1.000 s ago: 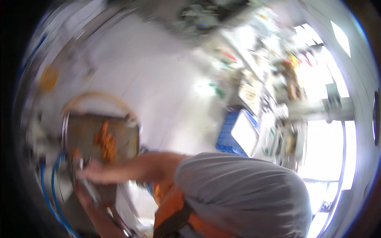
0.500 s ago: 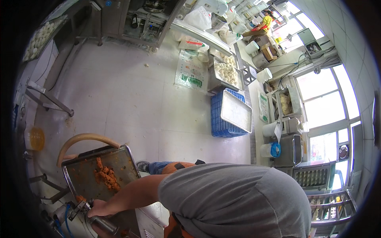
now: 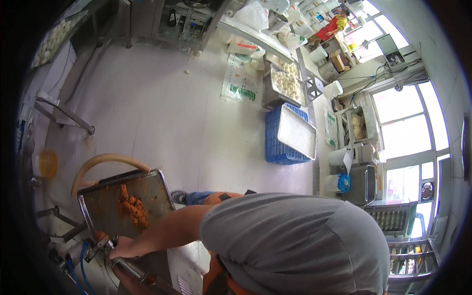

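Seemingly gripping a metal tube (image 3: 129,269) at the lower corner of the metal tray (image 3: 154,191) with a curled right hand (image 3: 124,247), hiding the left hand below that corner, making its hold impossible to tell, and apparently working only partway along, leaving clumped orange mixture (image 3: 132,207) lying inside the tray

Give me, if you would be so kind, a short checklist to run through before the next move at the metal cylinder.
1. Right hand at the metal cylinder: ok.
2. Left hand's grip: cannot tell; it is too hidden to judge.
3. Orange mixture inside the metal tray: ok, a heap lies there.
4. Tray surface clean: not ok; orange smears show around the heap.
5. Blue hose apart from the right hand: ok.
6. Blue crate away from the tray: ok, across the floor.
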Demonstrator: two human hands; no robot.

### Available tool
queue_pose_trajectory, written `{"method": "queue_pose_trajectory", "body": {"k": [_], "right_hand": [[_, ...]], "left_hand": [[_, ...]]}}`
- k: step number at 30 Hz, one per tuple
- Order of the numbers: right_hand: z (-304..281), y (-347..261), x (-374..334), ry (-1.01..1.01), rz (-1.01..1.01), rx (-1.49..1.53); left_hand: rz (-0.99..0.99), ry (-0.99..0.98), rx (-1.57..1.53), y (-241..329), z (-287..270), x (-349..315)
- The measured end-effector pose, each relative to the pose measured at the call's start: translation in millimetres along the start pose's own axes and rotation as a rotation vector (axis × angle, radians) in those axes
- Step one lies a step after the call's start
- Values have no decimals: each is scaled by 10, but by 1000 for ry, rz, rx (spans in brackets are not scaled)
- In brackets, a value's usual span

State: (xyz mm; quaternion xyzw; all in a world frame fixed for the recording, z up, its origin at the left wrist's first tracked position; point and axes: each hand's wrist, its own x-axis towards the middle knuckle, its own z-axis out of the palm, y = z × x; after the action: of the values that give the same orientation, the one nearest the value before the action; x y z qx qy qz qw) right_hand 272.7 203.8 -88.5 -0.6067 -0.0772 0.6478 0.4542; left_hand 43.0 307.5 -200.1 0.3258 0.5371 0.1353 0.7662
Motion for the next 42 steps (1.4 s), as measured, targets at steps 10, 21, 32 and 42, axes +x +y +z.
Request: {"method": "queue_pose_trajectory", "body": {"k": [10, 21, 32, 42], "right_hand": [[-137, -203, -455, 26, -196, 83], [-45, -104, -176, -28, -43, 18], [23, 195, 168, -100, -50, -28], [-32, 106, -4, -14, -101, -123]], "left_hand": [[134, 146, 99, -65, 10, -134], [135, 158, 172, 85, 212, -192], [284, -33, -142, -372, 92, -240], [314, 219, 396, 62, 721, -508]]}}
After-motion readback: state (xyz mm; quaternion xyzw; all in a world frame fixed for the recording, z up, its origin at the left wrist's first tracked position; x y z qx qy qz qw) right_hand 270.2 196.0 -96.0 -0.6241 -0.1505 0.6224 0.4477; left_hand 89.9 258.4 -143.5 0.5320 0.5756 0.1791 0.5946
